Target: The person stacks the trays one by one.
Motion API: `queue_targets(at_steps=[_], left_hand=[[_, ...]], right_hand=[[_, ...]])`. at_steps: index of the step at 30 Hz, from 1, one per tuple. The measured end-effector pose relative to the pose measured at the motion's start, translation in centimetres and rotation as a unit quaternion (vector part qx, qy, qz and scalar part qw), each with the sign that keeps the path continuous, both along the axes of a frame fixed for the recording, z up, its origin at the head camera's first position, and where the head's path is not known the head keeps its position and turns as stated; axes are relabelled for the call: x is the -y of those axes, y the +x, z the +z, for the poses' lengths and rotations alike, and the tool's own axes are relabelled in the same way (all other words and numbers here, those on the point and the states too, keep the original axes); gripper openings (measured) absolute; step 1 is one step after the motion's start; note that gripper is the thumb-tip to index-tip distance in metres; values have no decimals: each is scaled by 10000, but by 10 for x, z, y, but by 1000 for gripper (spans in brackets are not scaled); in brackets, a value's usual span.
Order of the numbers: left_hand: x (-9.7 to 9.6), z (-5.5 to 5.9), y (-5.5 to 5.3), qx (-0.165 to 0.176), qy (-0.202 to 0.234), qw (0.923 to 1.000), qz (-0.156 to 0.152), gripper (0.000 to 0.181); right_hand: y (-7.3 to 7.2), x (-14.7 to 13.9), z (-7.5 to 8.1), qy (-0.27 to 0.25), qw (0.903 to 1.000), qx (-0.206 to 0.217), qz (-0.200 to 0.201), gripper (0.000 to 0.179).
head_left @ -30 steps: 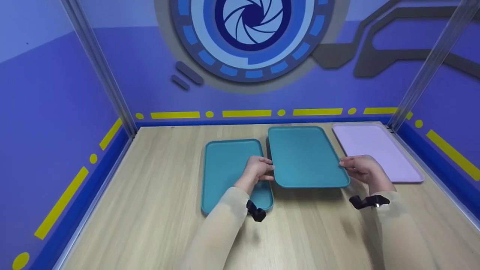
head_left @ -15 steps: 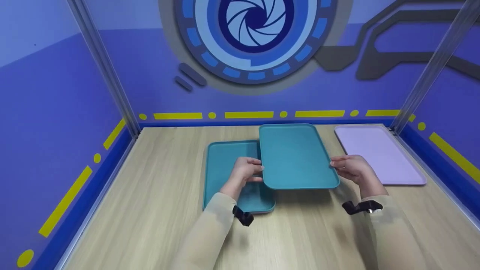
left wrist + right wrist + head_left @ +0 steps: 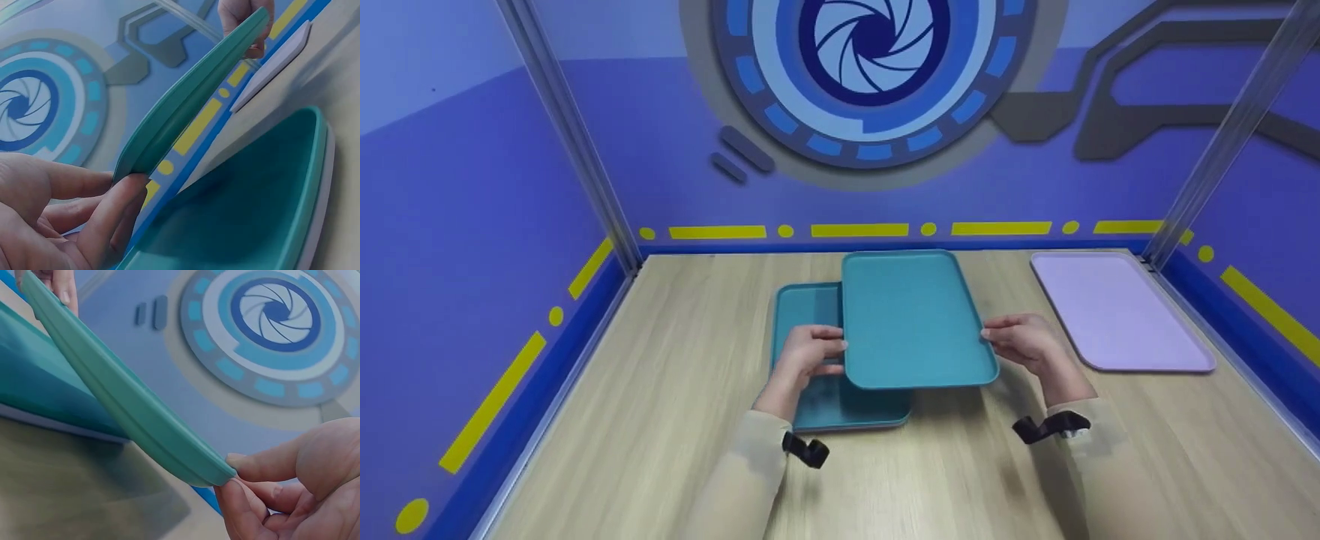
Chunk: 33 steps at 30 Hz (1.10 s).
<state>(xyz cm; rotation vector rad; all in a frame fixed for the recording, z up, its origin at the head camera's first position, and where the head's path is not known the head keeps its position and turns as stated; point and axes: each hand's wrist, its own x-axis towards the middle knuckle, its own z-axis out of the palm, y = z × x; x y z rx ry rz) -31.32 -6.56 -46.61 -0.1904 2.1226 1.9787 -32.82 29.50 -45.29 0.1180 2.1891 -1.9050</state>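
A teal rectangular tray (image 3: pixel 919 319) is held up above the table between both hands. My left hand (image 3: pixel 805 355) pinches its left rim with thumb and fingers, as the left wrist view shows at the tray's edge (image 3: pixel 185 104). On the opposite rim, my right hand (image 3: pixel 1027 345) pinches it the same way; the right wrist view shows the thumb on top and fingers beneath. Below and to the left lies a second teal tray (image 3: pixel 855 412), partly covered by the raised one. In the left wrist view a pale layer (image 3: pixel 323 208) shows directly under that lower tray's rim.
A lilac tray (image 3: pixel 1125 311) lies flat at the right rear of the wooden table (image 3: pixel 675 390). Blue printed panels (image 3: pixel 607 150) close off the back and both sides, with metal posts in the corners. Black cameras are strapped to both wrists.
Both hands have carried the raised teal tray to the left, so it now overlaps more of the lower teal tray. The lilac tray has stayed where it was.
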Motion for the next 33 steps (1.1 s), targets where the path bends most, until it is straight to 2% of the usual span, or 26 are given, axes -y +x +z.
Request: queue_targets(at_steps=[7, 12, 19, 24, 33], left_hand=[[32, -6, 11, -147, -54, 9998, 158, 35], [52, -8, 17, -153, -84, 9993, 336, 34], [77, -8, 19, 117, -196, 9984, 516, 32], [90, -7, 19, 291, -437, 9975, 472, 31], [102, -11, 23, 317, -859, 9951, 378, 26]], right_hand=[[2, 32, -7, 36, 9997, -179, 185, 40], [4, 54, -11, 294, 9991, -273, 164, 37], [4, 82, -16, 239, 9994, -210, 122, 31], [4, 97, -23, 126, 9999, -48, -16, 32], [7, 112, -38, 177, 9997, 121, -125, 26]])
